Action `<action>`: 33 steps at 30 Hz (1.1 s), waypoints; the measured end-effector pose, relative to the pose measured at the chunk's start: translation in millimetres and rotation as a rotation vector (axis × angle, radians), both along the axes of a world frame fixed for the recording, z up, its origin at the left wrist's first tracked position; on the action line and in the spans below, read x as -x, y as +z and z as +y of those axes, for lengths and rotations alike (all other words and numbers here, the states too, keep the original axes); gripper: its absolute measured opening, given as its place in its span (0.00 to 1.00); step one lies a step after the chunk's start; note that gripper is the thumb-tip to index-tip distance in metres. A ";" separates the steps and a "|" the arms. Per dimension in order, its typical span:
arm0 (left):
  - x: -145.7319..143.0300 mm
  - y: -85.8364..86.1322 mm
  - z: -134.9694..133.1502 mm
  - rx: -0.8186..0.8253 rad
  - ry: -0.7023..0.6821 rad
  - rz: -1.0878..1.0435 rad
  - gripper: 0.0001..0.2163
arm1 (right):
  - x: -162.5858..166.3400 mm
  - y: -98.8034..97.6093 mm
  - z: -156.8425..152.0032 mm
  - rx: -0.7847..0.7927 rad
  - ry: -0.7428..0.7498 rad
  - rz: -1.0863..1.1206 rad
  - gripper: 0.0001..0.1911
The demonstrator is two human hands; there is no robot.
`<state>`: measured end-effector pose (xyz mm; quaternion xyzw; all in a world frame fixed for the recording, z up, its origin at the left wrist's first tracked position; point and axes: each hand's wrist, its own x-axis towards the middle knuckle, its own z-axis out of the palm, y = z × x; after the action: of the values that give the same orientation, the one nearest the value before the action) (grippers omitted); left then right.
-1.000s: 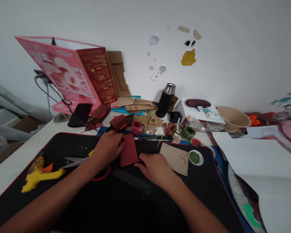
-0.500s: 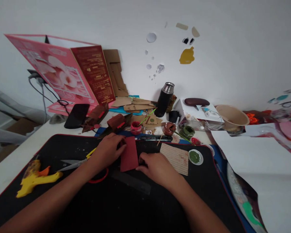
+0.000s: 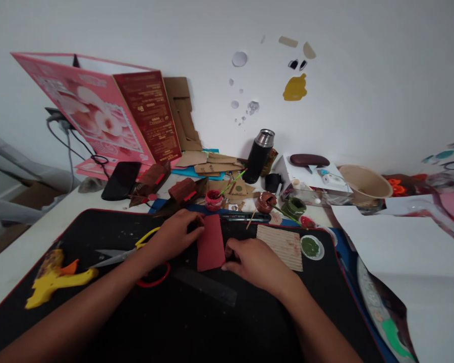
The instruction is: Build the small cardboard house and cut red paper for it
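A red rectangle of card lies on the black mat between my hands. My left hand holds its upper left edge, fingers curled and thumb bent toward it. At its lower right edge, my right hand has thumb and curled fingers closed; the fingertips are partly hidden. Under my left forearm lie scissors with yellow and red handles. A clear ruler is flat below the card. Beyond my right hand is a piece of corrugated cardboard, beside a white lid with green paint.
A yellow glue gun lies on the left of the mat. Behind stand paint jars, a utility knife, a black flask, a phone and a pink box. White paper covers the right side.
The red card has slid slightly right along with both hands. The corrugated cardboard and the lid sit a little further right too. The view has shifted slightly.
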<state>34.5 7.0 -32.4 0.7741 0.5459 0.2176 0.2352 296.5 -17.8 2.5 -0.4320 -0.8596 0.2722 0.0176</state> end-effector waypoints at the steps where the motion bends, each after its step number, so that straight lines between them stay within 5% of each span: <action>1: 0.1 -0.3 -0.2 0.001 0.003 -0.007 0.07 | -0.4 0.0 -0.1 0.000 0.005 0.003 0.11; 16: 6.5 7.6 -7.8 -0.078 0.027 -0.051 0.07 | 0.8 4.0 0.1 0.019 0.004 -0.023 0.15; 33: 10.8 8.1 -70.6 -0.013 -0.193 0.150 0.06 | 2.8 -4.9 0.7 -0.009 0.003 -0.011 0.13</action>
<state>23.7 -63.6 -24.3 0.8388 0.4833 0.1389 0.2087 293.7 -17.2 -2.4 -0.4320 -0.8616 0.2659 0.0143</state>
